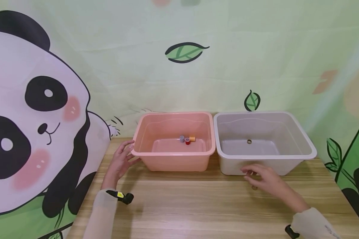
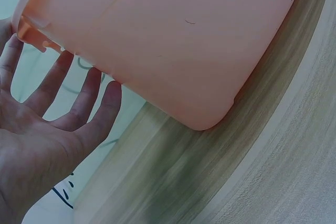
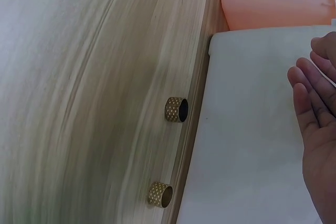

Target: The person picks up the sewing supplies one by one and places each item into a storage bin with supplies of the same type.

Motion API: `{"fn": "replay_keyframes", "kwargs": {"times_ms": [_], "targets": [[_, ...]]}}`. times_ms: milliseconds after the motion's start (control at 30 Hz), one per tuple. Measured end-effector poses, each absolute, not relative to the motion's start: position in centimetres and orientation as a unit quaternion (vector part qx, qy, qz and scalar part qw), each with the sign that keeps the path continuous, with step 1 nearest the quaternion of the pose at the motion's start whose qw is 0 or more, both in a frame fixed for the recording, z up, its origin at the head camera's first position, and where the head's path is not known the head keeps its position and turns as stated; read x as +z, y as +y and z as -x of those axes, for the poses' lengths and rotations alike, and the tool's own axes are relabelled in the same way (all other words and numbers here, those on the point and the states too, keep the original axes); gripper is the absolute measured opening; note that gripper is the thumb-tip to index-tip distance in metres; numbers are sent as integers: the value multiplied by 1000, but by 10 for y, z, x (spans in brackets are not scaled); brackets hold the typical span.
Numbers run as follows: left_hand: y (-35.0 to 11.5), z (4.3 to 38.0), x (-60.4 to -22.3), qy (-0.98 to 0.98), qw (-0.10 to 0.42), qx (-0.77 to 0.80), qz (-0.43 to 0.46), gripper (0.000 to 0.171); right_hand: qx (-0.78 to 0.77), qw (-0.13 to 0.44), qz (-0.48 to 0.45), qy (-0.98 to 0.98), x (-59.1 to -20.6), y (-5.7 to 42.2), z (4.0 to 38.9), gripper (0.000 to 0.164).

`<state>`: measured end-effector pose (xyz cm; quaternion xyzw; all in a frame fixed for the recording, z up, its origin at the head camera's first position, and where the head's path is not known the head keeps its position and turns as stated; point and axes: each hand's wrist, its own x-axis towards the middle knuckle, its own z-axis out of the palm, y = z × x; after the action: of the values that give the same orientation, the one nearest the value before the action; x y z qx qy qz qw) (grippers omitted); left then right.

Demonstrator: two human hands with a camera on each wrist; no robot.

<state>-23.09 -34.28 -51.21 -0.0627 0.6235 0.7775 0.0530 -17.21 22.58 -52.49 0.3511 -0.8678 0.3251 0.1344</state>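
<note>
My left hand rests its spread fingertips against the left side of a pink plastic bin; the left wrist view shows the fingers reaching along its wall. In front of a grey bin, my right hand hovers with loosely bent fingers, and I see nothing held in it. Two dotted brass-coloured rings lie on the table near the grey bin's front wall; the right hand mostly covers them in the head view. Another small brass ring lies inside the grey bin.
Inside the pink bin are small cylinders: a grey-blue one, a red one and an orange-yellow one. Both bins stand side by side on a wooden table, against a printed panda backdrop.
</note>
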Motion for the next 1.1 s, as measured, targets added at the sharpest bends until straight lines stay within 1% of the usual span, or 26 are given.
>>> {"fn": "replay_keyframes", "kwargs": {"times_ms": [133,433,567,767,967,1100], "targets": [[-342,231,-512,622,54,778,65,31,321,145,-354,-866,-525,228,172,32],[-342,230,-512,624,52,777,60,34,305,151,-341,-876,-525,234,167,32],[-342,230,-512,625,50,776,58,32,307,162,-346,-872,-527,237,164,34],[-343,229,-512,621,48,780,55,24,315,157,-336,-874,-530,242,160,35],[-343,229,-511,621,47,780,58,28,321,157,-333,-872,-532,247,156,38],[-343,229,-512,620,50,781,59,30,323,147,-322,-878,-533,252,152,35]]}}
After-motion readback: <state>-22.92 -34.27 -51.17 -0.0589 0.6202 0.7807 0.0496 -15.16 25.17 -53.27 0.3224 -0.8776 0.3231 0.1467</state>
